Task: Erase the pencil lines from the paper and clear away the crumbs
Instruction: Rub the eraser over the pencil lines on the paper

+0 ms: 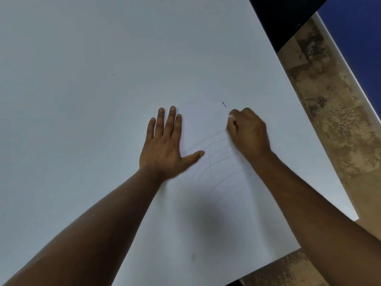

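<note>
A white surface (pixel 82 79) carries the paper (pixel 206 213), mottled tan floor (pixel 329 120) beyond it. The left hand (pixel 165 145) lies flat on the paper; the right hand (pixel 249 131) pinches an eraser (pixel 231 117) there.

Left hand (pixel 162 145) flat on paper (pixel 92 79)

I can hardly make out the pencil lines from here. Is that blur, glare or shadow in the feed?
Head view: no glare; the pencil lines are just faint on the paper. The right hand is slightly motion-blurred, the left hand sharp. A soft shadow darkens the sheet between the arms.
</note>
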The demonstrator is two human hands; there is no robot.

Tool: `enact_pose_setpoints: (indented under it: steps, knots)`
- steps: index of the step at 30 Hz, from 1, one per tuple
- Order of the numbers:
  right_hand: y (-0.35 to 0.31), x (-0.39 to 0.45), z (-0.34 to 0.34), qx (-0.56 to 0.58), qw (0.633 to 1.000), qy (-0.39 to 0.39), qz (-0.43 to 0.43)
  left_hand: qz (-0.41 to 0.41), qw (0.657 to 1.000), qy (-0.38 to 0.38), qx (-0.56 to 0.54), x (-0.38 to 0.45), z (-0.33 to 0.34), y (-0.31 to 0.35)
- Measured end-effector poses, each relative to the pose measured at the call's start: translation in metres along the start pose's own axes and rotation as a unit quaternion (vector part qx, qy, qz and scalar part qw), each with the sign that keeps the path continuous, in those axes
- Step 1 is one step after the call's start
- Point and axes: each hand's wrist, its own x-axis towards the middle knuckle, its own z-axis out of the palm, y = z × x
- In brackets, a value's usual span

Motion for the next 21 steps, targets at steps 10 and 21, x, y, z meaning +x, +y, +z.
enact_pose_setpoints:
  steps: [10, 21]
  knots:
    - [-0.050, -0.025, 0.010, 0.103, 0.989, -0.041, -0.098, 0.007, 1.000, 0.011, 0.013, 0.001, 0.004, -0.001]
    - [-0.021, 0.001, -0.006, 0.090, 0.993, -0.066, -0.034, -0.002, 1.000, 0.020, -0.006, 0.000, 0.004, -0.001]
